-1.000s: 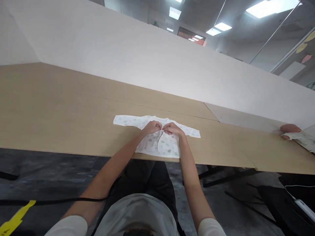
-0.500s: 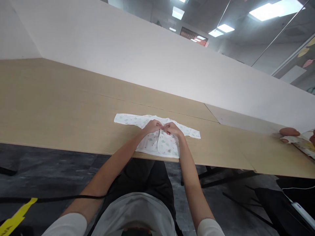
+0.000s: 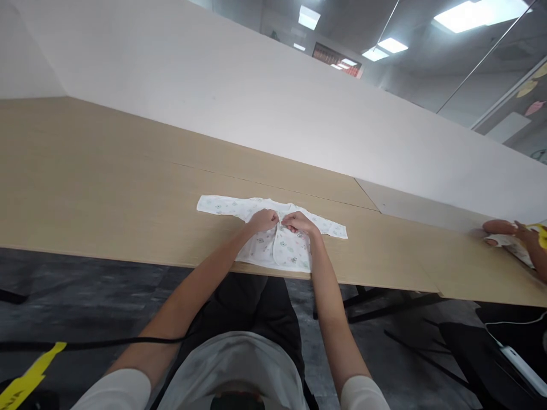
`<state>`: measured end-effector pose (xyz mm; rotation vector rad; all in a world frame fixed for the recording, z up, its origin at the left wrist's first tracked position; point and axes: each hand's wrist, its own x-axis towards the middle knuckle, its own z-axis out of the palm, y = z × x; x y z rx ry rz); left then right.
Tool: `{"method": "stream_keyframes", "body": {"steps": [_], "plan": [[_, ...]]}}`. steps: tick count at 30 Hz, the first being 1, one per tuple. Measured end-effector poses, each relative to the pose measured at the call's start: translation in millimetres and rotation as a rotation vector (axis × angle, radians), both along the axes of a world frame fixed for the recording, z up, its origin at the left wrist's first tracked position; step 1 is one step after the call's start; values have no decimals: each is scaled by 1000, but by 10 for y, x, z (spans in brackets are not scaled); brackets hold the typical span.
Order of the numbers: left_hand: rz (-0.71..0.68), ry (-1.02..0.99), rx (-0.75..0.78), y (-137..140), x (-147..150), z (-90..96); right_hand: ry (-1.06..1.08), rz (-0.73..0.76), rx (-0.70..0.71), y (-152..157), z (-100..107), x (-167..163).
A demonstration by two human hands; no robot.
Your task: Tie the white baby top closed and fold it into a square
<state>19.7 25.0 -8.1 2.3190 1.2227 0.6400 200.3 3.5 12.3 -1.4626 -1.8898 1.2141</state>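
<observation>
A small white garment [image 3: 293,249] with a scattered print is being borne by the worktop [image 3: 128,188], directly beneath the hands. Its upper front is being touched by the left hand [image 3: 265,218] and the right hand [image 3: 299,222], a narrow gap being left between them. The fingers are being curled in toward the front opening; whether cloth is being pinched by either hand cannot be told, since the contact is being hidden by the fingers. One sleeve is being stretched out flat to the left of the left hand, the other to the right of the right hand. The hem is being shown on the near side of the hands, beside the worktop's edge. Beyond them, the worktop is being bordered by a white partition [image 3: 256,114]. Well to their right, another person's arm [image 3: 534,247] is being partly cut off.
</observation>
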Motion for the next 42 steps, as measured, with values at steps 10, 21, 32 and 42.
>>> {"method": "stream_keyframes", "body": {"steps": [10,21,32,42], "plan": [[-131,64,-146,-80,-196,189,-110,-41,17,-62,86,-48],[-359,-112,-325,-90,-198,141,-167,334,-203,-145,220,-49],[-440,-51,-377,-51,-195,135,-127,370,-212,-113,188,3],[-398,-130,-410,-69,-212,186,-77,352,-216,-55,115,49]]}}
